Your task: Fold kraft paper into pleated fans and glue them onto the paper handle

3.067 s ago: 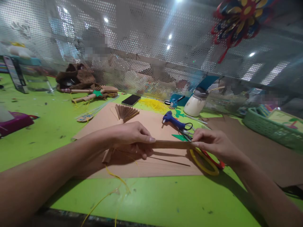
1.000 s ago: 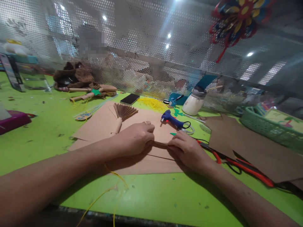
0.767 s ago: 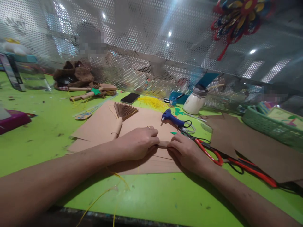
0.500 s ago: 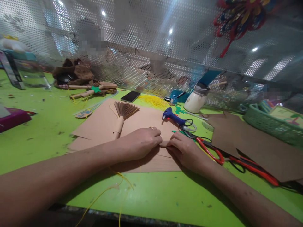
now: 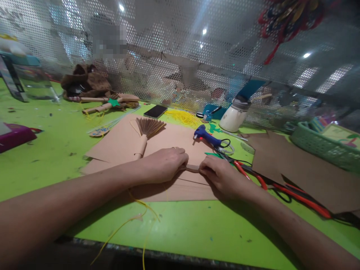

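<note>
My left hand (image 5: 164, 165) and my right hand (image 5: 222, 176) rest close together on a brown paper sheet (image 5: 118, 140) on the green table (image 5: 182, 228). Between their fingertips shows a short stretch of a rolled brown paper strip (image 5: 193, 167). Both hands have their fingers curled and pressed down on that roll; most of it is hidden under them. A pleated brown paper fan on a paper handle (image 5: 145, 131) lies on the sheet just beyond my left hand.
A blue glue gun (image 5: 206, 136), scissors with red handles (image 5: 250, 174) and a white jar (image 5: 233, 117) lie right of the sheet. More brown paper (image 5: 298, 172) and a green basket (image 5: 323, 152) sit at the right. A phone (image 5: 155, 111), yellow strands (image 5: 182, 118) and perforated metal screen (image 5: 168, 56) lie behind.
Three seconds ago the hands held a long brown paper roll by its ends above the table. They have since come together on it, pressed low on the sheet. The view drifted slightly.
</note>
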A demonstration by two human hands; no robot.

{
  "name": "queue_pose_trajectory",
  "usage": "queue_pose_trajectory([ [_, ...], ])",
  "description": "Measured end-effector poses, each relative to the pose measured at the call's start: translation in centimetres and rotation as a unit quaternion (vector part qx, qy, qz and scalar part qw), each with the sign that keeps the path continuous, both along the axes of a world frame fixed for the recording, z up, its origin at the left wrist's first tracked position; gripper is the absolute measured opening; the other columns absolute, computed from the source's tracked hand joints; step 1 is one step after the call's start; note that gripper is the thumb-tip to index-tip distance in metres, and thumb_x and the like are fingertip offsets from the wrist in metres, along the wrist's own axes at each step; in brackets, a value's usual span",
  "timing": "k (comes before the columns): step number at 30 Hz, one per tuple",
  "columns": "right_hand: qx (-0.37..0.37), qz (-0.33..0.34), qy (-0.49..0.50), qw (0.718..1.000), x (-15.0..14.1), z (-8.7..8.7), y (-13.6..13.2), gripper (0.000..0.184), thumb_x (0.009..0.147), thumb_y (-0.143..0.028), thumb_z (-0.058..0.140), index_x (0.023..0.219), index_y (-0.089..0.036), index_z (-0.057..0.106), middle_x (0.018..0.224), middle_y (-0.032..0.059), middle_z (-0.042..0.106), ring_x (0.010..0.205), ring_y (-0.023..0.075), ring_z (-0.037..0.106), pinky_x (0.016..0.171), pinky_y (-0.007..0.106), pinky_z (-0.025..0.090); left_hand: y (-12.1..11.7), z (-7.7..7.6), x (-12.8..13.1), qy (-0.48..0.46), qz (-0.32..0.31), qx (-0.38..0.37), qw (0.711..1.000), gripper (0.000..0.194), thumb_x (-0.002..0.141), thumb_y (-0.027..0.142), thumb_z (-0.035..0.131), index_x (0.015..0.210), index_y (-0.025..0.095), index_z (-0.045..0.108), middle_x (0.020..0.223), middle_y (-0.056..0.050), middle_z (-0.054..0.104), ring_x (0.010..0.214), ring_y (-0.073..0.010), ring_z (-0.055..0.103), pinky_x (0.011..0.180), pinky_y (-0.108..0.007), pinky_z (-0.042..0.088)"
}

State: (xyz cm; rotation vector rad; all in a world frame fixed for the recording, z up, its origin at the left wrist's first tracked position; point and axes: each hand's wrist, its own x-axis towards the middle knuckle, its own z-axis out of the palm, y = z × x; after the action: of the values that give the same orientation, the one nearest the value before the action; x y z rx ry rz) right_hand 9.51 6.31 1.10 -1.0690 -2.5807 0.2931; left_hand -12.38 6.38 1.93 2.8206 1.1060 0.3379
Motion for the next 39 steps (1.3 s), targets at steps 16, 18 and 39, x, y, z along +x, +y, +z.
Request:
queue_pose_trajectory([
  [16,-0.048,-0.028,0.013,0.998,0.8,0.3,0.7,0.011,0.084,-0.015,0.054,0.077,-0.018,0.062,0.075,0.0025,0.064,0.069,0.0157,0.055,0.062,0.026,0.040,0.8,0.3,-1.2,0.006,-0.031,-0.021,0.999,0.022,0.094,0.031,0.036,0.089,0.019,0.054,0.085,-0.004,0.057,0.068,-0.0152,0.051,0.061,-0.027,0.034],
  [18,-0.052,-0.027,0.014,0.998,0.9,0.4,0.7,0.011,0.084,-0.015,0.054,0.078,-0.018,0.062,0.076,0.0022,0.064,0.069,0.0156,0.055,0.062,0.026,0.040,0.9,0.4,-1.3,0.017,-0.033,-0.017,0.999,0.024,0.094,0.032,0.036,0.089,0.020,0.055,0.086,-0.005,0.058,0.069,-0.0156,0.051,0.061,-0.027,0.034],
  [39,-0.013,0.033,0.048,0.998,2.1,-0.5,0.4,0.026,0.093,-0.020,0.048,0.104,-0.026,0.070,0.080,0.0031,0.056,0.073,0.0159,0.055,0.064,0.028,0.044,0.7,0.1,-1.4,0.015,-0.066,0.044,0.997,0.033,0.095,0.032,0.037,0.118,0.036,0.062,0.077,-0.003,0.049,0.066,-0.0141,0.044,0.060,-0.025,0.031],
])
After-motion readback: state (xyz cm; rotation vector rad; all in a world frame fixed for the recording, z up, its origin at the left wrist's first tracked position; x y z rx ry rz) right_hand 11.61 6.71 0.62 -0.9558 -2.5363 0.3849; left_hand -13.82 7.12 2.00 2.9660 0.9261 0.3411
